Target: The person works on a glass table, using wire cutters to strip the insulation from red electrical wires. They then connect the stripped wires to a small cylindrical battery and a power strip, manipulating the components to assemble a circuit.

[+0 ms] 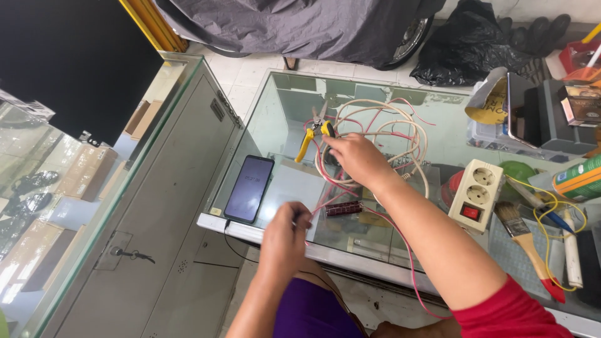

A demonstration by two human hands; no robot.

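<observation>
My right hand [355, 159] reaches across the glass counter [288, 128] and its fingertips rest at the yellow-handled pliers [313, 134], touching one handle; a full grip is not clear. My left hand [285, 231] is closed near the counter's front edge, pinching a thin red wire [325, 201] that runs toward a small dark cylindrical part [343, 208]. A loose tangle of white and red wires [382, 122] lies behind my right hand.
A dark smartphone [250, 188] lies at the counter's left. A white socket block [476, 194], a paintbrush [526, 241], a yellow cable and boxes crowd the right side. A covered vehicle [300, 25] and black bag [469, 44] stand behind.
</observation>
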